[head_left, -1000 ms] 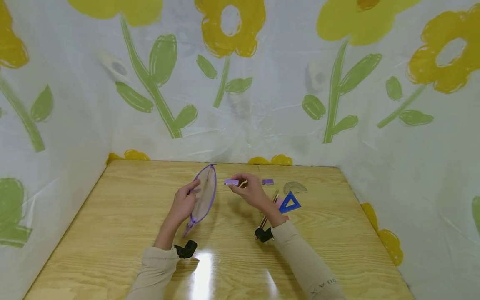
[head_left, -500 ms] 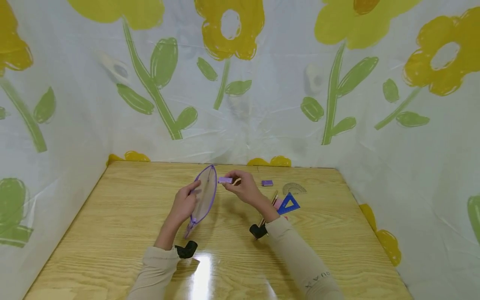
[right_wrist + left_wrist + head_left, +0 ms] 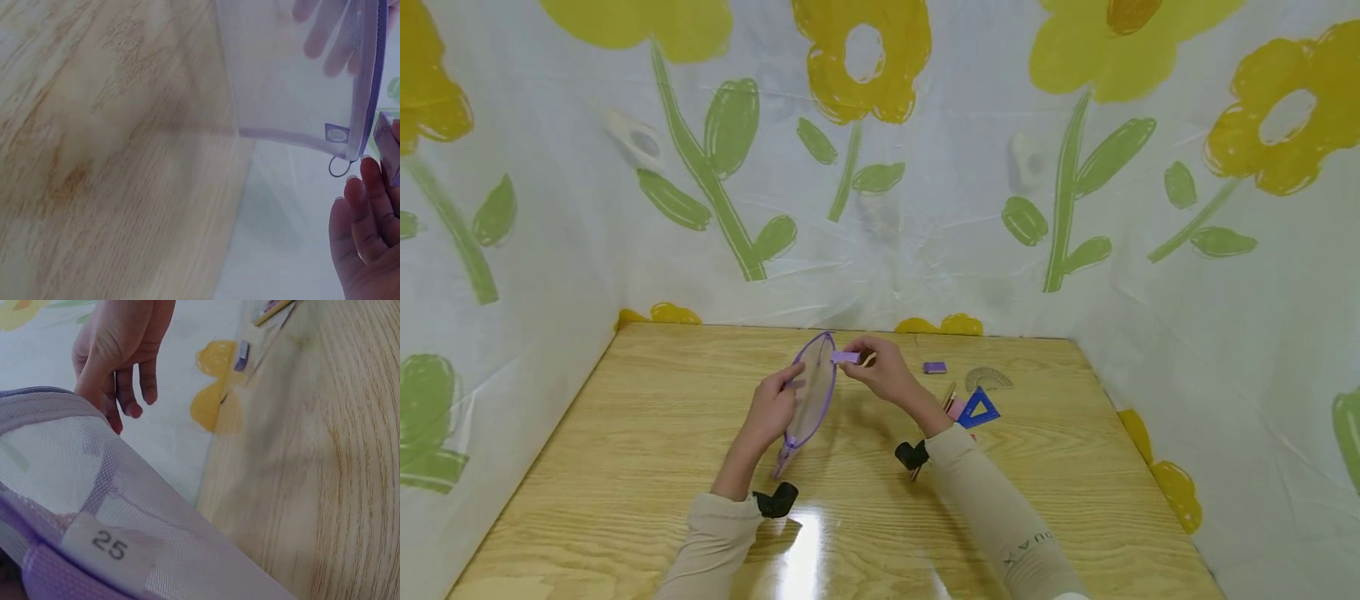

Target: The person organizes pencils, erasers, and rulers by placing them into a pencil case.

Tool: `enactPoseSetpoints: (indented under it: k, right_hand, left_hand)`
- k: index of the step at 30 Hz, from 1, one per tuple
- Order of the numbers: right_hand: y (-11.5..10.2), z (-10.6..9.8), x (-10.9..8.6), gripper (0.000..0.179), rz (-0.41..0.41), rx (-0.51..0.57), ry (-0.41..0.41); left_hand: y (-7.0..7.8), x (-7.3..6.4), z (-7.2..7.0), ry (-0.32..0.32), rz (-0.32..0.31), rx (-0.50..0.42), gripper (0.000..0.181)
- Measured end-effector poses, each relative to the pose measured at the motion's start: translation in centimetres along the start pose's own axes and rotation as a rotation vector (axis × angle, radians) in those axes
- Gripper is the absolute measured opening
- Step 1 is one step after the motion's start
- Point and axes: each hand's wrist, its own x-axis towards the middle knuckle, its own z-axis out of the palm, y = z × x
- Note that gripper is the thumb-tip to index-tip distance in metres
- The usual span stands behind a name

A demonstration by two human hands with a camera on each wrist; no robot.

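Note:
My left hand (image 3: 771, 408) grips a see-through mesh zip pouch (image 3: 817, 387) with purple edging, thumb on the near side, its mouth spread apart. A tag marked 25 (image 3: 109, 545) shows on the pouch in the left wrist view. Between thumb and fingers of my right hand (image 3: 883, 371) is a small purple block-shaped eraser (image 3: 846, 357), its left end overlapping the pouch's right rim in the head view. From the right wrist, the eraser (image 3: 386, 147) appears beside the zipped edge, near a small ring (image 3: 339, 167). Left fingers (image 3: 340, 37) show through the mesh.
On the wooden table (image 3: 662, 433), a second purple eraser (image 3: 934, 367) lies right of my right hand. Nearby are a clear protractor (image 3: 988, 380), a blue set square (image 3: 966, 417), pencils (image 3: 950, 395) partly behind my forearm, and a pink item (image 3: 957, 407). Flowered cloth walls surround the table.
My right hand has moved left with the eraser, from a gap beside the pouch up to its rim. My left hand and the pouch stay almost where they were.

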Motion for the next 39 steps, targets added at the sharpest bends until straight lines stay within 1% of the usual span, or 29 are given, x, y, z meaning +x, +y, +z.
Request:
enactPoseSetpoints:
  k: [10, 16, 24, 31, 39]
  right_hand:
    - [0.3, 0.2, 1.3, 0.017, -0.034, -0.069, -0.018]
    - [0.1, 0.0, 2.0, 0.020, -0.044, -0.081, -0.044]
    - [-0.1, -0.1, 2.7, 0.023, -0.035, -0.105, -0.093]
    - [-0.2, -0.1, 3.2, 0.022, -0.037, -0.138, -0.108]
    - [-0.3, -0.3, 3.4, 0.022, -0.017, -0.140, -0.125]
  left_hand:
    - [0.1, -0.1, 0.2, -0.006, 0.006, 0.010, 0.056]
    - [0.1, 0.0, 0.2, -0.009, 0.012, 0.005, 0.055]
    - [0.1, 0.1, 0.2, -0.008, 0.011, -0.005, 0.055]
    - [0.1, 0.2, 0.1, -0.020, 0.003, -0.008, 0.057]
    - [0.2, 0.2, 0.1, -0.023, -0.006, 0.000, 0.057]
